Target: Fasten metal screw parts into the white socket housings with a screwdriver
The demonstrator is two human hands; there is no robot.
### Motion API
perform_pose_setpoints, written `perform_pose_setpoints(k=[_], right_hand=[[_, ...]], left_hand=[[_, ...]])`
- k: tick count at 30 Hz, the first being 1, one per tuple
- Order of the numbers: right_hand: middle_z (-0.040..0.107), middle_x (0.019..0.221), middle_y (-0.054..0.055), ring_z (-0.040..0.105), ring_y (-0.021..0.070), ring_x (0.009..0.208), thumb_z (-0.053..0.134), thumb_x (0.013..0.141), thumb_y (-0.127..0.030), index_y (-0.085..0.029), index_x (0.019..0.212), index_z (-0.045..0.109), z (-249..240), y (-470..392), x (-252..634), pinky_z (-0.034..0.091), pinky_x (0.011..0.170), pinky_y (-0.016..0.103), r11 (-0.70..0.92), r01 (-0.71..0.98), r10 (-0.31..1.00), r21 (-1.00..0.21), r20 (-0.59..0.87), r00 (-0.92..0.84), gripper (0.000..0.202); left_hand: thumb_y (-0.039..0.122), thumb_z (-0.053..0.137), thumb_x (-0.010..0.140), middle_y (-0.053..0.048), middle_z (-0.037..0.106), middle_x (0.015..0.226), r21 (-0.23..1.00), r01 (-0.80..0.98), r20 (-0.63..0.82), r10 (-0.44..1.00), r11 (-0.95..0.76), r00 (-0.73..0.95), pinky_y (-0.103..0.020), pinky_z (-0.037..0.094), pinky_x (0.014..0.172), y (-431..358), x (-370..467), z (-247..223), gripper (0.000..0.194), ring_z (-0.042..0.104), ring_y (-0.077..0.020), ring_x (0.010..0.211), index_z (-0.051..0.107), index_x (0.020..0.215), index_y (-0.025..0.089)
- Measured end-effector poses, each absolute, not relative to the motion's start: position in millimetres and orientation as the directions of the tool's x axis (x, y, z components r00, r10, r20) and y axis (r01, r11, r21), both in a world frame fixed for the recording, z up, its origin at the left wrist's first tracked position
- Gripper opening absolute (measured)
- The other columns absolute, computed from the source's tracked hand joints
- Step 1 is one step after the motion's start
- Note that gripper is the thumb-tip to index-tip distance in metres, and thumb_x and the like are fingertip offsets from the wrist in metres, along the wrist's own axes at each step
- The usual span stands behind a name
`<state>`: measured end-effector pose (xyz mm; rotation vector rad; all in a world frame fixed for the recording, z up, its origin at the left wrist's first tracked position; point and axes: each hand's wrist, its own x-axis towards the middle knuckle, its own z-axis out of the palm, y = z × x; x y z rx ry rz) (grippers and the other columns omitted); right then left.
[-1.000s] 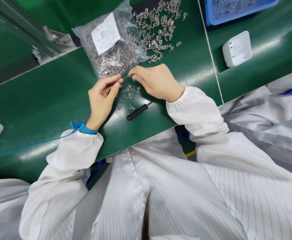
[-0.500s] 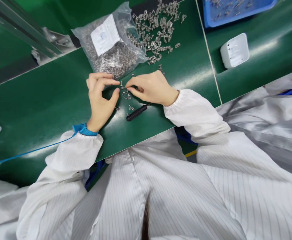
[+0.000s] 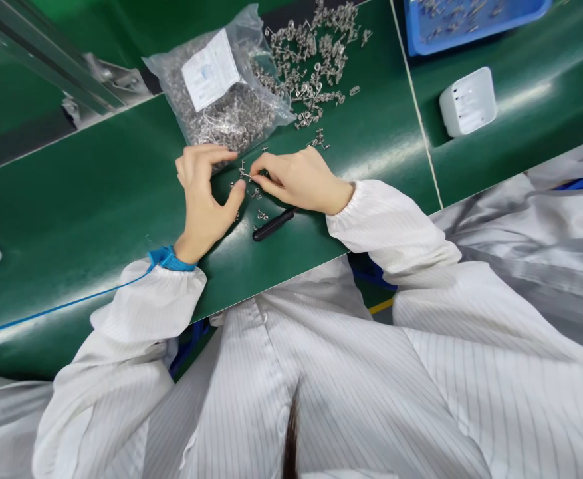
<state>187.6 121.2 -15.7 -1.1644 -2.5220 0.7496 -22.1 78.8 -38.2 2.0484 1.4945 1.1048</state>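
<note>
My right hand [image 3: 304, 176] is closed in a pinch, thumb against forefinger, on a small shiny metal part [image 3: 246, 175] that sticks out to the left of the fingertips. My left hand [image 3: 206, 196] faces it with the thumb and fingers apart, a gap between them. Below the fingertips, a few loose metal pieces [image 3: 256, 193] lie on the green table. Nearer to me are more small pieces [image 3: 262, 214] and a screwdriver with a black handle [image 3: 273, 225], its shaft toward my right wrist. The exact kind of the metal parts is too small to tell.
A clear plastic bag [image 3: 241, 120] full of small metal parts, with a white label, lies behind my hands. Beside it spreads a loose pile of parts [image 3: 321, 56]. A white cup [image 3: 468, 101] and blue tray [image 3: 480, 40] are right. A blue wrist cord [image 3: 62, 305] runs left.
My left thumb has shifted right and a little down, and the left hand has moved slightly right. My right hand has barely moved, and the metal part shows more clearly at its fingertips.
</note>
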Motion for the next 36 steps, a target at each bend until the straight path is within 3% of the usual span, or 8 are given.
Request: perform_pose_setpoints(k=[8,15,23,26,31,36], right_hand=[[0.051,0.071,-0.004,0.057,0.0087,0.076,0.047,0.104,-0.039,-0.015,0.116,0.064,-17.8,122.2,188.7,0.043,0.086,0.024,0.475,0.516,0.787,-0.713,0.082,-0.612,0.031],[0.044,0.068,-0.006,0.051,0.0065,0.069,0.048,0.104,-0.038,-0.015,0.111,0.063,-20.7,123.6,189.2,0.042,0.081,0.021,0.465,0.432,0.788,-0.773,0.138,-0.6,0.029],[0.038,0.067,-0.007,0.046,0.0056,0.067,0.049,0.103,-0.037,-0.014,0.109,0.061,-18.8,123.1,187.6,0.042,0.078,0.021,0.419,0.358,0.801,-0.835,0.154,-0.578,0.027],[0.04,0.067,-0.007,0.046,0.0063,0.067,0.052,0.102,-0.036,-0.015,0.107,0.063,-16.1,122.5,186.9,0.041,0.077,0.021,0.344,0.344,0.814,-0.873,0.095,-0.573,0.024],[0.041,0.064,-0.006,0.046,0.0081,0.065,0.056,0.099,-0.039,-0.018,0.102,0.063,-10.8,119.6,184.0,0.04,0.072,0.022,0.176,0.293,0.828,-0.94,-0.02,-0.56,0.023],[0.038,0.058,-0.008,0.038,0.0073,0.057,0.055,0.099,-0.038,-0.019,0.096,0.061,-5.9,127.8,189.1,0.034,0.06,0.022,0.109,0.217,0.877,-0.97,-0.009,-0.48,0.019]], left_hand=[[0.05,0.06,0.097,-0.006,0.068,0.114,0.744,0.555,0.34,0.926,-0.371,0.163,-0.052,0.041,0.112,78.1,-17.8,-32.9,0.03,0.06,-0.0266,0.115,0.069,0.116,0.029],[0.047,0.069,0.093,-0.002,0.07,0.101,0.905,0.277,0.308,0.946,-0.323,0.096,-0.033,0.057,0.082,83.9,-18.4,-50.5,0.03,0.069,-0.0175,0.093,0.068,0.118,0.029],[0.045,0.081,0.083,0.0,0.069,0.089,0.959,0.119,0.265,0.964,-0.259,-0.034,-0.028,0.059,0.08,87.7,-14.7,-48.3,0.032,0.071,-0.0138,0.084,0.064,0.101,0.025],[0.047,0.081,0.083,0.002,0.068,0.089,0.93,0.184,0.332,0.942,-0.318,-0.048,-0.027,0.059,0.077,85.8,-14.5,-48.5,0.035,0.072,-0.0132,0.082,0.058,0.101,0.026],[0.059,0.069,0.089,-0.002,0.066,0.102,0.85,0.444,0.326,0.945,-0.284,-0.02,-0.035,0.061,0.087,78.5,-15.9,-51.2,0.042,0.074,-0.0176,0.093,0.052,0.11,0.027],[0.055,0.067,0.092,-0.001,0.07,0.099,0.808,0.488,0.322,0.941,-0.33,0.104,-0.035,0.061,0.09,71.0,-14.7,-50.9,0.04,0.075,-0.0183,0.095,0.052,0.114,0.025]])
